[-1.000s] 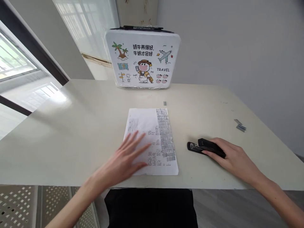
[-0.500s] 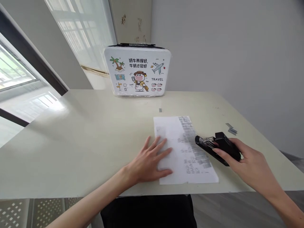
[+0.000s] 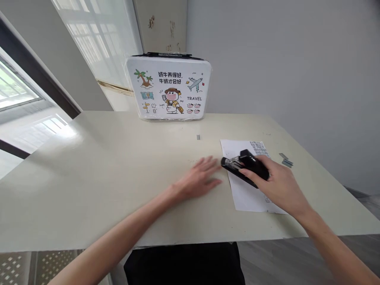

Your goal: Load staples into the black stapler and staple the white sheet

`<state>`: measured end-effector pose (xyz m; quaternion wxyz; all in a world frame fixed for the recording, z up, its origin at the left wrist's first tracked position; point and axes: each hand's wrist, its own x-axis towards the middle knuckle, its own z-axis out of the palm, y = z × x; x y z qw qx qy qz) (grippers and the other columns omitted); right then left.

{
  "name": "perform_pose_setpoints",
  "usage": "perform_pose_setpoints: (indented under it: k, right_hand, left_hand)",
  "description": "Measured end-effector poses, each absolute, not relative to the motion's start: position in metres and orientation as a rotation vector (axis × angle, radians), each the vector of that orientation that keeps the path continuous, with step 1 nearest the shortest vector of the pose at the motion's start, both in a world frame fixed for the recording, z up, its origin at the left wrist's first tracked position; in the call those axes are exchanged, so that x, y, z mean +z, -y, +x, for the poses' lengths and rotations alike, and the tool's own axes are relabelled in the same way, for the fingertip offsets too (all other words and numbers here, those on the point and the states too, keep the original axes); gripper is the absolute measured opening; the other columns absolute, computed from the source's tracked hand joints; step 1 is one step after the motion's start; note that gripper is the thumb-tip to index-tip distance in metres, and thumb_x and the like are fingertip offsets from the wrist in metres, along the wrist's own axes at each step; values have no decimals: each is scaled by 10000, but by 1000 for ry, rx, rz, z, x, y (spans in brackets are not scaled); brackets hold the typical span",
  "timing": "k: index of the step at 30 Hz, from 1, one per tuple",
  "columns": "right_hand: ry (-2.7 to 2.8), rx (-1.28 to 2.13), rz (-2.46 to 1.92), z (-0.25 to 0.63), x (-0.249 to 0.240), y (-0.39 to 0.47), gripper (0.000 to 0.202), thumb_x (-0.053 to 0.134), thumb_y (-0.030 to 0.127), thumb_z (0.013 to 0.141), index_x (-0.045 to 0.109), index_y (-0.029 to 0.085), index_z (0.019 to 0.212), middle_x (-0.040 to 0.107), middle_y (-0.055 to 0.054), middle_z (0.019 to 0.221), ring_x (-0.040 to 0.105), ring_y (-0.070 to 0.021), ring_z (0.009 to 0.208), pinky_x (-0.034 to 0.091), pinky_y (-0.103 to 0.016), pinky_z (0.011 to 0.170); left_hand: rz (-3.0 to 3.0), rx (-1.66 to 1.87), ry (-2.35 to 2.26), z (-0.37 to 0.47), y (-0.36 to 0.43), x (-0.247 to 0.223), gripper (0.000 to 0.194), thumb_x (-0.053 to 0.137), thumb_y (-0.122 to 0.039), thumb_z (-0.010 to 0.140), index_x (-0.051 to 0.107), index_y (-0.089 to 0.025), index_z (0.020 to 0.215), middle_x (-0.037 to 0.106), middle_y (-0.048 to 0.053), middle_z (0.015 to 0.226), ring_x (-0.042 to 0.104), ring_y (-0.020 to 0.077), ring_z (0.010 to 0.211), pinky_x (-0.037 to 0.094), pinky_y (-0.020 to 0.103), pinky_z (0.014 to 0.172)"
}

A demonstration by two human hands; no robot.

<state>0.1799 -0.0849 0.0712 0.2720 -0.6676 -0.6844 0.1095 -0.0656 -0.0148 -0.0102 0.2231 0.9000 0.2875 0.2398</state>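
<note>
A black stapler [image 3: 252,164] is gripped in my right hand [image 3: 280,184], its jaws apart and its nose pointing left. It hangs over the white printed sheet [image 3: 245,196], hiding the middle of it. Grey printed blocks show at the sheet's far right corner. My left hand [image 3: 200,178], slightly blurred, lies over the table just left of the sheet with fingers stretched out, holding nothing. Its fingertips are close to the stapler's nose and the sheet's left edge; whether they touch the paper I cannot tell.
A white cartoon-printed case [image 3: 170,89] stands at the table's back edge. Several staple strips [image 3: 286,161] lie on the right, and one small strip [image 3: 198,137] rests in front of the case. The pale table [image 3: 89,178] ends near my black-clothed lap [image 3: 184,263].
The sheet has shifted right and slightly away from me. My left hand has moved right and is off the paper. My right hand has brought the stapler leftward, over the sheet.
</note>
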Motion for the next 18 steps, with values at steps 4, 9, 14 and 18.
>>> perform_pose_setpoints:
  k: [4,9,14,18]
  right_hand:
    - [2057,354,-1620,148,59,49,378,605,622,967,682,273,1090,766,-27,969,692,-231,783,517,-351,696]
    - [2281,413,-1331,103,34,-1,309,550,538,1026,660,281,1156,758,-40,1148,696,-263,1043,530,-390,853]
    - [2222,498,-1256,88,16,-16,375,475,573,1046,653,282,1202,752,-48,1177,679,-267,1086,509,-403,916]
    - [1838,674,-1309,96,2,-12,491,286,554,1094,678,261,1118,755,-60,1189,683,-241,1100,493,-381,975]
  left_hand:
    - [2136,868,-1084,-141,-8,0,422,525,-484,1022,689,-249,1332,675,90,1418,610,287,1345,437,449,1182]
    - [1655,1133,-1356,-179,-20,14,341,566,-486,977,734,-204,1066,775,98,1101,706,266,1095,520,403,1023]
    - [1538,1209,-1355,-180,-23,14,311,582,-466,942,720,-190,984,746,73,955,698,233,975,511,373,966]
    - [1500,1241,-1370,-178,-23,12,259,575,-401,939,718,-187,967,730,62,930,686,212,945,501,334,917]
